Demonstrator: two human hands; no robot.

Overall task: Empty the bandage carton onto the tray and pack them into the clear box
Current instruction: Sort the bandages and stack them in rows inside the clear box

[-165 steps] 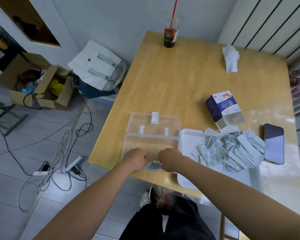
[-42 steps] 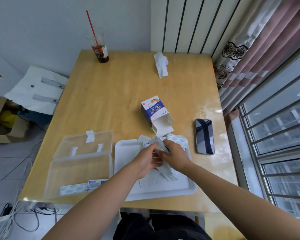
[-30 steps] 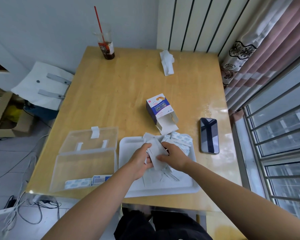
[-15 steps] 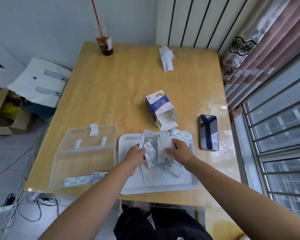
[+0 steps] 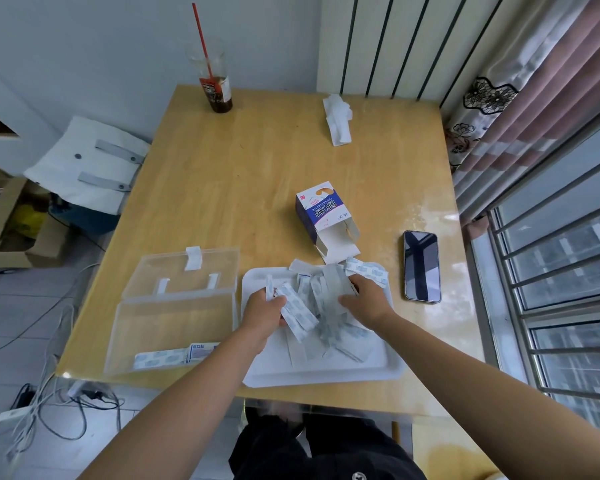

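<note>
- Bandages (image 5: 321,303) are seen as a loose heap of white and pale-blue wrapped strips on the white tray (image 5: 326,377), between and under both hands. A few strips are draped over the tray's far rim.
- The left hand (image 5: 264,308) is held over the left part of the tray. Its fingers are curled round a small bunch of strips, which is gripped and sticks out to the right.
- The right hand (image 5: 366,299) is set on the far right of the heap. Its fingers are bent down into the strips and the thumb is turned toward the left hand, so several strips are pinched between them.
- The clear box (image 5: 174,323) is placed just left of the tray, with its lid laid open flat toward the far side. A short row of packed bandages (image 5: 174,356) is laid along its near wall.
- The carton (image 5: 321,216) is lying on its side on the worktop (image 5: 243,174) just beyond the tray, with its open flaps turned toward the tray.
- A phone (image 5: 422,266) is laid face up to the right of the tray.
- A cup (image 5: 217,88) with a dark drink and a red straw is stood at the far left corner. A crumpled tissue (image 5: 338,119) is left near the far edge.
- A white bag (image 5: 87,164), a cardboard box (image 5: 11,223) and cables (image 5: 59,403) are seen on the floor at left.
</note>
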